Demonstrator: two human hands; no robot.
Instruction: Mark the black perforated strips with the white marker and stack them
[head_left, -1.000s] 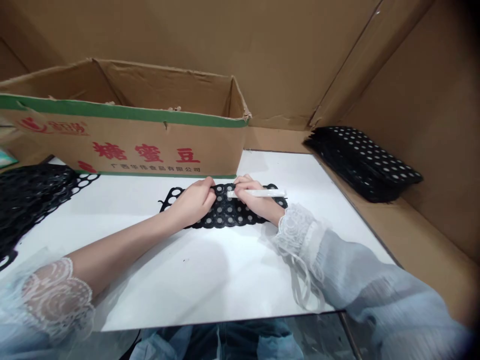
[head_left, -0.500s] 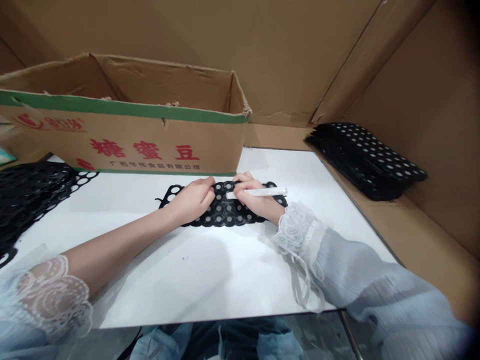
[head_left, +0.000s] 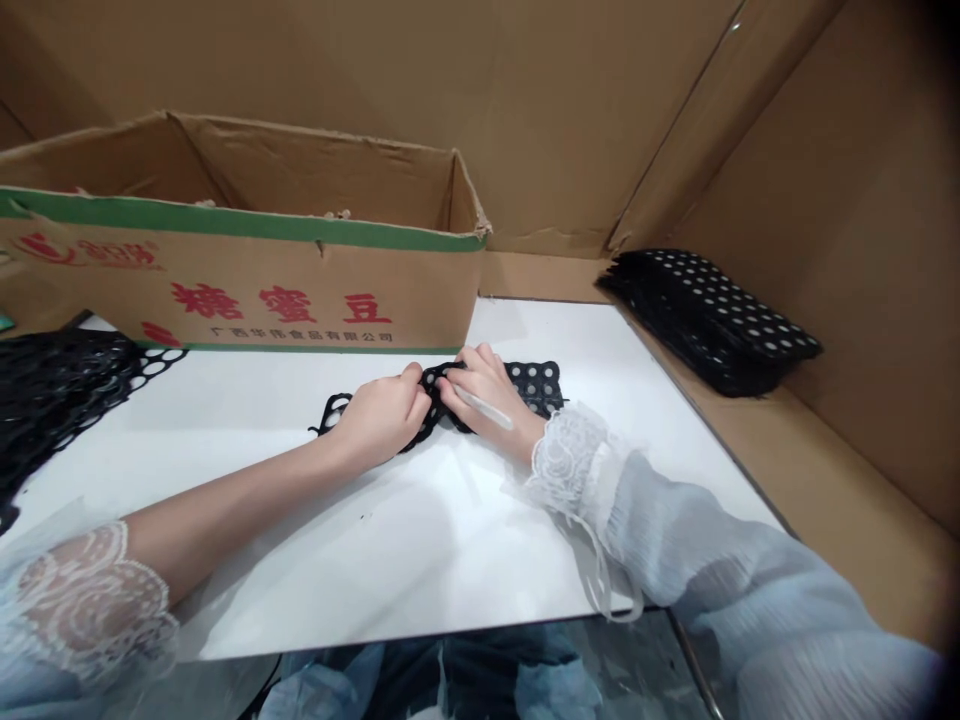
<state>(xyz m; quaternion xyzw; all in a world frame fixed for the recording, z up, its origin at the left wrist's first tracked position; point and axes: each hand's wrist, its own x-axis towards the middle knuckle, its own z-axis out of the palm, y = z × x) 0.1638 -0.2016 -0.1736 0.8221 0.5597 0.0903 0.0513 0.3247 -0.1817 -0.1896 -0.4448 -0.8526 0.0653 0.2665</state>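
Note:
A black sheet with rows of round holes or pale dots (head_left: 534, 384) lies across the white tabletop under both hands. My left hand (head_left: 382, 412) is closed on its left part, with thumb and fingers pinching the sheet near the middle. My right hand (head_left: 487, 395) is closed around a slim white pen-like stick (head_left: 486, 408), its fingertips against the sheet beside my left hand. Between the two hands the sheet is bunched and lifted off the table. The stick's front tip is hidden by the fingers.
Behind my hands stands an open cardboard box (head_left: 285, 290) with red lettering. Black ring-patterned sheets (head_left: 64, 400) are piled at the left. A stack of dotted black sheets (head_left: 720, 320) sits on a cardboard ledge at the right. Cardboard walls (head_left: 540, 110) enclose the back and right.
The sheet has gone from lying flat to being bent up between my hands. My right hand has moved left toward my left hand, and the white stick now slants down to the right.

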